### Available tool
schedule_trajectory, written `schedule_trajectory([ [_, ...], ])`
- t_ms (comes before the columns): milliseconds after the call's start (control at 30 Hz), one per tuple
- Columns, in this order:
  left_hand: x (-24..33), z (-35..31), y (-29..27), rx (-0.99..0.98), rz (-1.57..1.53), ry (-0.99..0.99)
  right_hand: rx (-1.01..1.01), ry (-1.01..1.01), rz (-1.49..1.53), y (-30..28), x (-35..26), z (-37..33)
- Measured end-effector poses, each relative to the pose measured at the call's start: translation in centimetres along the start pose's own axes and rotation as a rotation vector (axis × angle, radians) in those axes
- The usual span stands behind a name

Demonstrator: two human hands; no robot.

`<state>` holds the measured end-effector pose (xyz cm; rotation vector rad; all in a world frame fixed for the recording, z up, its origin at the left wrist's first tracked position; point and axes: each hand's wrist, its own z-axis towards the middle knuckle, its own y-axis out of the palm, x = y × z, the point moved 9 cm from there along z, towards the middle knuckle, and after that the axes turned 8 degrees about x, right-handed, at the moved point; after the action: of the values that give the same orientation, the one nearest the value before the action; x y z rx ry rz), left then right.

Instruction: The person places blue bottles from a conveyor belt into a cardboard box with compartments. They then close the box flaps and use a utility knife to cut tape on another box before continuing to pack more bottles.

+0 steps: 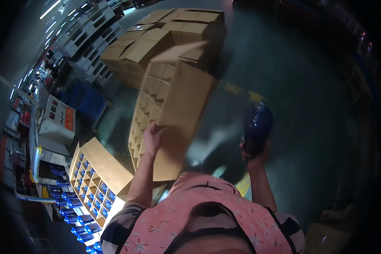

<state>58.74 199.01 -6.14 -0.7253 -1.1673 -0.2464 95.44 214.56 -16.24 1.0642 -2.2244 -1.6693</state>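
My left hand (152,139) has its fingers closed over the near edge of an open cardboard box (187,112). That box is tipped on its side, and a grid of cardboard dividers (154,95) shows in its mouth. Off to the right, my right hand (256,155) is wrapped round one end of a dark blue glossy bottle (258,127), held upward and apart from the box. A second open carton (108,163) at the lower left has blue bottles (91,186) standing in its divided cells.
Behind the tipped box stand stacked closed cartons (150,42). More blue bottles (78,219) line a lit surface at the lower left. A control box (58,118) with a red label, a blue bin (84,99) and pale stacked pallets (89,42) are on the left.
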Motion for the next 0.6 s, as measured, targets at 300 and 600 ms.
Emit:
schedule_trajectory([
  [300, 0.6, 33.7, 9.2, 0.048, 0.344, 0.204, -0.127, 0.091, -0.208, 19.2, 5.3, 24.6],
  [600, -13.1, 56.4, 22.8, -0.382, 0.847, -0.059, -0.102, 0.204, -0.313, 33.2, 11.9, 42.4],
])
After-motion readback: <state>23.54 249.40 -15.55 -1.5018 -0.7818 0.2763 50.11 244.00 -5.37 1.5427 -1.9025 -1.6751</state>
